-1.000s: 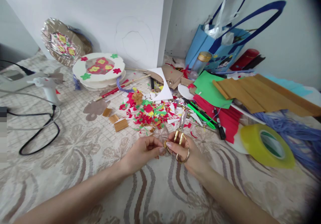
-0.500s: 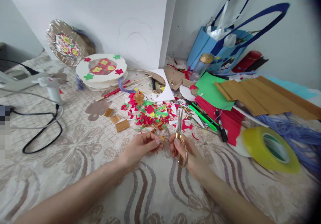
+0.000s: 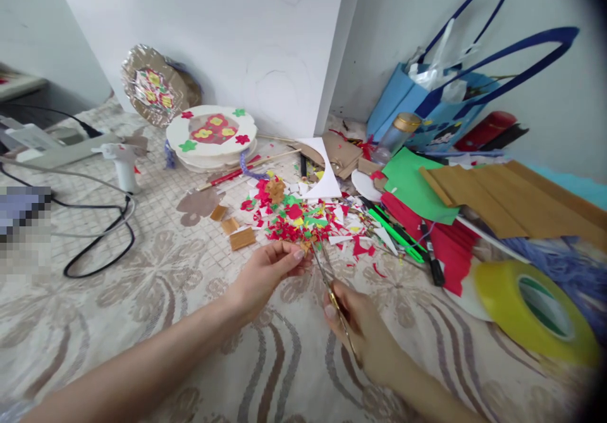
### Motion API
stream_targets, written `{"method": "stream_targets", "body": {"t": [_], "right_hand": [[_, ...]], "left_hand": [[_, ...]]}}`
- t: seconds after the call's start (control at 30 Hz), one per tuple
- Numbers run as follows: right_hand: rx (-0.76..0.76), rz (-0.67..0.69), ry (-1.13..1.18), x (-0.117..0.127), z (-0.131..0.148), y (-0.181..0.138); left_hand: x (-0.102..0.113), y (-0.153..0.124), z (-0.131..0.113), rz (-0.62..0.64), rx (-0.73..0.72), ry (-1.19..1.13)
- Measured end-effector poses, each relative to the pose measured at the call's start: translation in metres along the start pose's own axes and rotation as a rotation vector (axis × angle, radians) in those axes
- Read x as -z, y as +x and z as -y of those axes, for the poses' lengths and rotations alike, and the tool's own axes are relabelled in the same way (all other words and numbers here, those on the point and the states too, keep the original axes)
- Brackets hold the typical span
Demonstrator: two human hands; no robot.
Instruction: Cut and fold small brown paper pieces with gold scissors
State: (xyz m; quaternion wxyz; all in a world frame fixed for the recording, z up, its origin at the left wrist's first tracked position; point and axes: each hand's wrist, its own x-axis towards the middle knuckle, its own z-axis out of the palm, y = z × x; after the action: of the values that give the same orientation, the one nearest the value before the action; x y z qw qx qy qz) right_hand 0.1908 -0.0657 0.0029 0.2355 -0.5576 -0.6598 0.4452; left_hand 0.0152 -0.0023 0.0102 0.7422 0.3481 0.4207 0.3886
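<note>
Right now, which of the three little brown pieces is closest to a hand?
The biggest one: the brown piece at the front end of the row, lying just beside the left hand. The two smaller pieces lie farther back.

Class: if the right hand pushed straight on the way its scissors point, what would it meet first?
The right hand aims its scissors up-left. First in line: the small brown scrap pinched by the left hand; beyond it, probably the pile of paper scraps, though depth is unclear.
</note>
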Motion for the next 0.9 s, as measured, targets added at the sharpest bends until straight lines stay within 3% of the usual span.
{"method": "stream_targets", "body": {"t": [0.27,0.57,0.9], "right_hand": [[-0.028,-0.009,0.134,-0.004,0.000,0.000],[-0.098,-0.276,0.584,0.000,-0.002,0.013],[-0.075,-0.274,0.661,-0.004,-0.003,0.014]], "left_hand": [[0.000,-0.001,0.003,0.005,-0.007,0.004],[-0.008,-0.009,0.010,0.073,-0.032,0.322],[-0.011,-0.013,0.015,0.079,-0.088,0.472]]}}
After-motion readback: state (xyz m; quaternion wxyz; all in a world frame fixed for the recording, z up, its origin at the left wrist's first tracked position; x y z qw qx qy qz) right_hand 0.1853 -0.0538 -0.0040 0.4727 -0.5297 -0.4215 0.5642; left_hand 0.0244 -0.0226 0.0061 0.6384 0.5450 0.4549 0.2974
